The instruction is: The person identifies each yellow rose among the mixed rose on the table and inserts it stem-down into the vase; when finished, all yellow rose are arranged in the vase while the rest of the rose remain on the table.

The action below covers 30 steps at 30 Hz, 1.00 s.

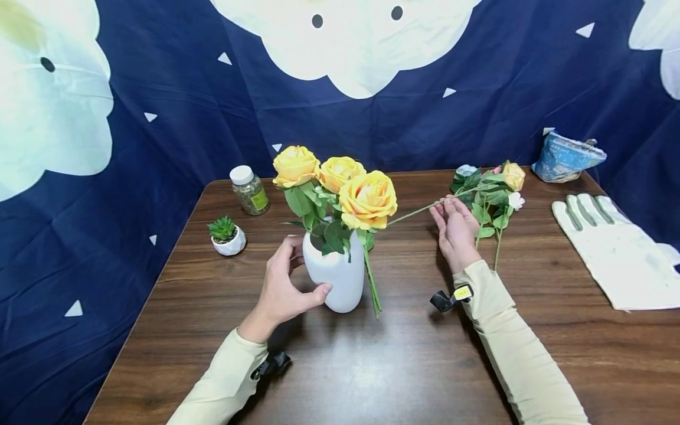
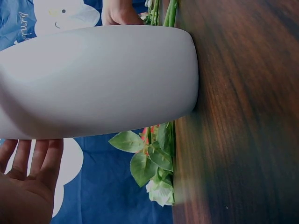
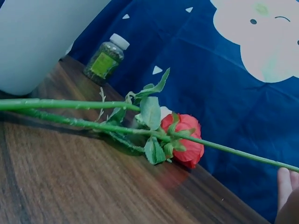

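Note:
A smooth white vase [image 1: 337, 280] holds three large yellow roses [image 1: 369, 199] with green leaves. My left hand [image 1: 287, 283] grips the vase's left side, thumb on the front and fingers round the back. Over to the right, my right hand [image 1: 457, 227] pinches a thin green flower stem [image 3: 243, 154] between thumb and fingertips; its free end points left toward the vase. Behind the vase lie a red rose [image 3: 187, 142] and a white rose [image 2: 161, 192], mostly hidden in the head view, their stems [image 1: 373, 283] showing at the vase's right.
Several flowers [image 1: 499, 203] lie beyond my right hand. At the back left stand a white-capped jar [image 1: 249, 192] and a small potted succulent [image 1: 228, 236]. To the right are a blue bag [image 1: 565, 159] and white gloves [image 1: 616, 254]. A blue patterned cloth hangs behind the table.

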Each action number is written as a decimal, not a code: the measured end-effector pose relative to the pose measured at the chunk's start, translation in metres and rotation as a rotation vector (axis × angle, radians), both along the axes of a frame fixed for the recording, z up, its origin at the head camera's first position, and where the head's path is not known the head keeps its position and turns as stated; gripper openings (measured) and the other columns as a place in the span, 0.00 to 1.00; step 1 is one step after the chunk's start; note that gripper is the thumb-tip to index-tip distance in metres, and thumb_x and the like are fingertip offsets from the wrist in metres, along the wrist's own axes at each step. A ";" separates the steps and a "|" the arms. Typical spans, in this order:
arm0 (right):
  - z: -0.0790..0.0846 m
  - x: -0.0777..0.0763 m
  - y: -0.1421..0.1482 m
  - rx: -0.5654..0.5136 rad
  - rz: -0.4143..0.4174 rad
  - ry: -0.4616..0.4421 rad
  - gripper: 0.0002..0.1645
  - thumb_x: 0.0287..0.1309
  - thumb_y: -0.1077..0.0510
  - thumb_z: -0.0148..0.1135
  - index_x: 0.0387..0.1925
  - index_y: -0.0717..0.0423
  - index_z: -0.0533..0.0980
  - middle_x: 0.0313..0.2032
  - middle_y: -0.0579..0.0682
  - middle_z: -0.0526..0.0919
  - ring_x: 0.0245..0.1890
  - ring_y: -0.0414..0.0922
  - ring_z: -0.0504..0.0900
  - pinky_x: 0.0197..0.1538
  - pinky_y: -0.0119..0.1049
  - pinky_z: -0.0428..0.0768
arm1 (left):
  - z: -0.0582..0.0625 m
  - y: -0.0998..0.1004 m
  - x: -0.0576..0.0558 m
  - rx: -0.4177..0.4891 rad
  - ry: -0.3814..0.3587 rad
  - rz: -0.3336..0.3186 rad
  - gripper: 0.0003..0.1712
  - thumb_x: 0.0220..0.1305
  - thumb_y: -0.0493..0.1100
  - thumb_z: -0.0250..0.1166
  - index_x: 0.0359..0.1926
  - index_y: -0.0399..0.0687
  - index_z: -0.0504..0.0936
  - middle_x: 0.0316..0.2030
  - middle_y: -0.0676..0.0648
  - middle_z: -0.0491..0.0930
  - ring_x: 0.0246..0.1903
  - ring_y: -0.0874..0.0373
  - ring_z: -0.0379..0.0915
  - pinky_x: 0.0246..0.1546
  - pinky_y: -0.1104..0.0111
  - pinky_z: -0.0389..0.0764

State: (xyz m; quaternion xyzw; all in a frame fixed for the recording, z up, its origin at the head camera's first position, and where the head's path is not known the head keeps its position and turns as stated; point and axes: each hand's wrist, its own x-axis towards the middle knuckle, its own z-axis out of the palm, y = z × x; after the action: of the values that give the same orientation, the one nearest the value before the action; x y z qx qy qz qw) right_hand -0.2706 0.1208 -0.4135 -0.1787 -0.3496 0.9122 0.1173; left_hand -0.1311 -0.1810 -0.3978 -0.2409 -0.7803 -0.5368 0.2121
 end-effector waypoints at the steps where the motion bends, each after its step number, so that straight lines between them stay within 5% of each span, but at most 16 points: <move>1: 0.001 0.000 0.000 -0.002 -0.031 0.003 0.15 0.73 0.71 0.51 0.30 0.59 0.78 0.28 0.49 0.80 0.28 0.40 0.79 0.37 0.28 0.87 | 0.000 0.000 0.000 0.000 -0.001 -0.001 0.39 0.42 0.42 0.76 0.57 0.32 0.74 0.48 0.39 0.81 0.44 0.62 0.81 0.46 0.75 0.84; 9: 0.008 -0.001 0.002 -0.032 -0.169 0.032 0.16 0.72 0.71 0.52 0.27 0.61 0.76 0.26 0.50 0.78 0.27 0.41 0.77 0.34 0.28 0.87 | 0.000 0.000 0.000 0.001 -0.006 -0.002 0.40 0.41 0.41 0.76 0.57 0.31 0.74 0.48 0.39 0.81 0.44 0.62 0.81 0.46 0.75 0.84; 20: 0.026 0.005 0.006 -0.084 -0.196 0.072 0.15 0.71 0.71 0.54 0.26 0.61 0.75 0.24 0.52 0.78 0.26 0.42 0.79 0.34 0.29 0.87 | -0.001 0.001 0.002 0.013 -0.010 -0.016 0.39 0.41 0.39 0.76 0.57 0.31 0.74 0.49 0.38 0.81 0.45 0.62 0.81 0.47 0.73 0.85; 30: 0.064 0.026 -0.005 -0.072 -0.188 0.213 0.12 0.71 0.71 0.55 0.29 0.62 0.75 0.28 0.53 0.79 0.27 0.42 0.80 0.34 0.29 0.86 | -0.001 0.000 0.001 0.017 -0.009 -0.012 0.39 0.41 0.40 0.76 0.57 0.31 0.75 0.49 0.39 0.81 0.45 0.61 0.81 0.47 0.74 0.84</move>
State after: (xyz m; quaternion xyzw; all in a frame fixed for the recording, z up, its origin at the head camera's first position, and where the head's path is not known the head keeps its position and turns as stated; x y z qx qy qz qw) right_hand -0.2449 0.1159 -0.3492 -0.1170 -0.2838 0.9229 0.2324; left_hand -0.1297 -0.1813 -0.3985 -0.2415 -0.7750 -0.5459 0.2074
